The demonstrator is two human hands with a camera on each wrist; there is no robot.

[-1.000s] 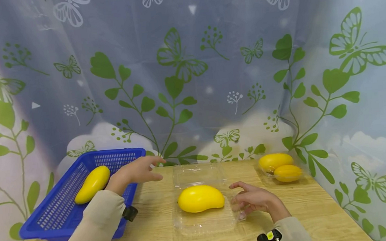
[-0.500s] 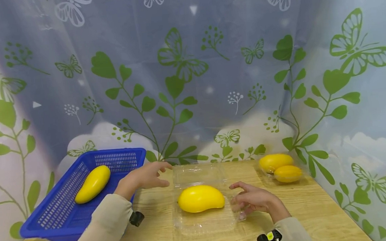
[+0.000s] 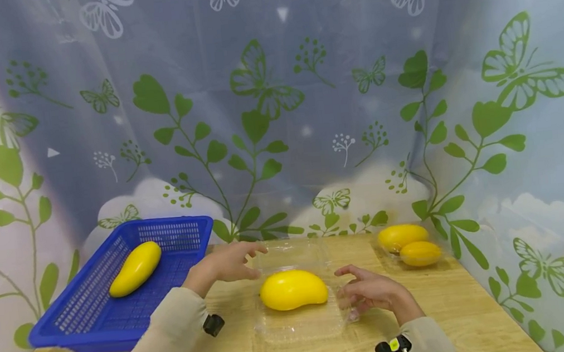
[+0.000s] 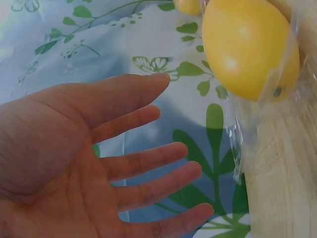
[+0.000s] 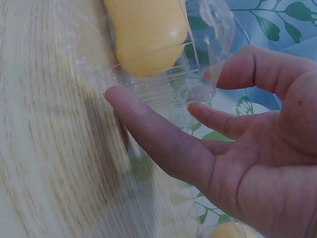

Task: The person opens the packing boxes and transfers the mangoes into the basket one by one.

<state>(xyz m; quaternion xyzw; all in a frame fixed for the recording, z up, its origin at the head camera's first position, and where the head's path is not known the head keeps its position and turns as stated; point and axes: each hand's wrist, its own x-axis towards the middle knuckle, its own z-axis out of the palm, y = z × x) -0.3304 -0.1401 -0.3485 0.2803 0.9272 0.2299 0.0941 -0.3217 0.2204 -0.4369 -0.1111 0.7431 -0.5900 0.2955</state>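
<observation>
A yellow mango (image 3: 293,290) lies in a clear plastic clamshell box (image 3: 303,330), whose lid (image 3: 288,252) is folded back toward the backdrop. My left hand (image 3: 230,263) hovers by the left side of the box near the lid. In the left wrist view its fingers (image 4: 148,161) are spread and hold nothing. Beside the box's right edge is my right hand (image 3: 373,294), fingers loosely bent. The right wrist view shows its fingertips (image 5: 115,96) at the clear wall; firm contact is hard to tell.
A blue plastic basket (image 3: 61,336) on the left holds another mango (image 3: 136,269). At the back right, a clear box with two yellow fruits (image 3: 403,237) stands on the wooden table (image 3: 425,320). A patterned curtain (image 3: 279,142) hangs behind.
My left hand has moved right, from over the basket's right edge to the left side of the clear box. The right hand, box and mangoes have stayed in place.
</observation>
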